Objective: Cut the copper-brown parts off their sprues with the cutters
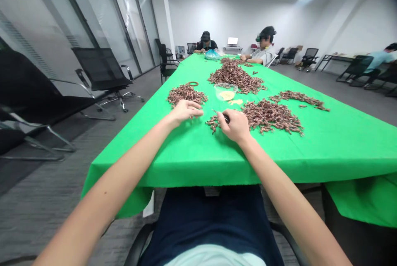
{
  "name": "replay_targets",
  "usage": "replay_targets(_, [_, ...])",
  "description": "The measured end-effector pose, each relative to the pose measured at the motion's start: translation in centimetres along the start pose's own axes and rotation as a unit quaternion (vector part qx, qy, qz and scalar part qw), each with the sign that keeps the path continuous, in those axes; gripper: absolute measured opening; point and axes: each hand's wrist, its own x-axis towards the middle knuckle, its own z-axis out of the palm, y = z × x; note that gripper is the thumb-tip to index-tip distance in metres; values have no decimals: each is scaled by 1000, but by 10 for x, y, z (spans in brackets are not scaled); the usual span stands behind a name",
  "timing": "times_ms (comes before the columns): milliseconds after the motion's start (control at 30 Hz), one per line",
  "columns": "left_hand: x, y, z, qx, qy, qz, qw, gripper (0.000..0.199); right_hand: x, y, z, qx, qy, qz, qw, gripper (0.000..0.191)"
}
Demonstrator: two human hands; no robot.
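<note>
On the green tablecloth (167, 150), my left hand (186, 111) is at the near edge of a small pile of reddish-brown pieces (182, 92). Its fingers are extended and apart, with nothing visible between them. My right hand (235, 124) is closed around a small dark-handled tool (227, 118), whose thin metal tip points left. Beside that hand, on its right, lies a larger brown pile (273, 115); a few pieces are under and left of it. A clear round bowl (226, 92) with pale yellow contents stands beyond my hands, with pale bits on the cloth beside it.
Farther along the table lie a large brown pile (234, 76), a long strip of pieces (305, 99), a brown ring (192, 84) and a blue bag (212, 54). Two people sit at the far part. Office chairs (101, 67) stand left.
</note>
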Motion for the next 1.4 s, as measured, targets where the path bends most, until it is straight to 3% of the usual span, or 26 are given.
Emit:
replay_targets(100, [30, 4, -13, -48, 133, 42, 989, 44, 1, 1, 0, -6, -7, 2, 1000, 40])
replay_targets(167, [43, 7, -22, -38, 183, 71, 980, 50, 1, 2, 0, -6, -9, 5, 1000, 40])
replay_targets(233, [48, 8, -29, 4, 219, 76, 973, 48, 2, 2, 0, -5, -9, 8, 1000, 40])
replay_targets(333, [40, 8, -29, 86, 237, 74, 965, 27, 2, 1, -1, -1, -2, 15, 1000, 39])
replay_targets(433, [24, 8, -14, 150, 189, 94, 966, 17, 2, 2, -1, 7, 18, 28, 999, 39])
replay_targets(533, [5, 7, 9, 190, 65, 141, 969, 21, 3, 4, -1, 9, 40, 53, 998, 41])
replay_targets(700, [-20, 2, 41, 304, -15, 205, 930, 30, 4, 7, 0, 2, 56, 70, 996, 43])
replay_targets(833, [-23, -5, 46, 315, -35, 257, 913, 32, 3, 7, -1, 9, 56, 62, 996, 41])
replay_targets(1100, [-19, -12, 40, 299, -66, 228, 924, 25, 3, 9, -2, 21, 53, 59, 997, 44])
replay_targets(1400, [-16, -3, 34, 107, -7, 162, 981, 27, 3, 11, -1, 26, 46, 49, 997, 45])
